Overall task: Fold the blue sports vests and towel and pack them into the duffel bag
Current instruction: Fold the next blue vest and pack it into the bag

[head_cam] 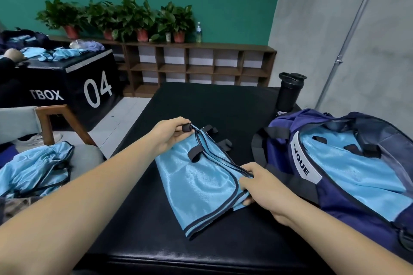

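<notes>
One folded vest point(201, 176), on the mat point(201, 105) beside the duffel bag point(335, 205) already holding packed vests point(348, 169), is pinched at its edges by the left hand point(169, 136) and right hand point(257, 183), while a heap point(38, 169) is left unfolded.

Far left, black box point(67, 87): white print on its near face reads "TBOX", with any letters before the T not legible, and a large "04" sits just right of it. Near right, duffel bag point(335, 207): a white label point(306, 163) runs at a slant beside the opening and carries dark capitals reading "LVQUE", though the first letter could be L or I. Far shelf top, water bottle point(198, 32): label too small to read.
</notes>
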{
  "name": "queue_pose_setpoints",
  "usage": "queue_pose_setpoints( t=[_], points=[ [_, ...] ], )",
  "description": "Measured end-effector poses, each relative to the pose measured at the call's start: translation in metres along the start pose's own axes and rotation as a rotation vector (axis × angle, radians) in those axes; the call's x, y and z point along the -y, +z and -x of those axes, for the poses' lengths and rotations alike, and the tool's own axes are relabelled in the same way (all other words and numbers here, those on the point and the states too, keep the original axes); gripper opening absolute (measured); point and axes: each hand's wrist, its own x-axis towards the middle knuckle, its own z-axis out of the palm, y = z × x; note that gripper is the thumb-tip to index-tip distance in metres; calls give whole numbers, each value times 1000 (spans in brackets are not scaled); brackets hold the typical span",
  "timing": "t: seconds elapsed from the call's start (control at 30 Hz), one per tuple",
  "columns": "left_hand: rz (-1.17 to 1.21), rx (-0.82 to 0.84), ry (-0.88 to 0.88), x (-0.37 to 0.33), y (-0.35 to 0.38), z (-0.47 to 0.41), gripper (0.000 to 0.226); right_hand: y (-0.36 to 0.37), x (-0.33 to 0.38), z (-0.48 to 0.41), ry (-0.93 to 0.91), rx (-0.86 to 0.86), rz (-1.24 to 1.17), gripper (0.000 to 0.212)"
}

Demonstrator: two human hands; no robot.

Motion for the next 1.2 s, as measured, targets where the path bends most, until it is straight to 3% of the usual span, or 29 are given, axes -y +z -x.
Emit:
queue_pose_setpoints(
  t=[0.07, 0.17, 0.23, 0.33, 0.53, 0.7, 1.03, 1.2],
  points=[
    [-8, 9, -10, 5, 2, -3, 21, -6, 0, 0, -35, -54, 175, 23],
    [-56, 65, -36, 11, 8, -1, 24, -12, 0, -1, -84, -101, 447, 52],
    [-66, 95, -50, 13, 10, 1, 42, -12, -2, -1, -114, -128, 509, 62],
    [-104, 142, -31, 10, 10, 6, 62, -8, -7, -5, -195, -196, 585, 61],
    [-666, 53, 173, 0, 4, 35, 33, 1, -13, -8, -269, -185, 693, 69],
    [-1012, 75, 75, 7, 0, 65, 18, 3, -8, -8, -260, -180, 628, 59],
    [-970, 61, 49, 30, 22, 76, 17, 11, 3, 15, -143, 47, 441, 64],
    [-944, 62, 48, 40, 48, 82, 19, 2, -3, 14, -249, -79, 608, 64]
  ],
)
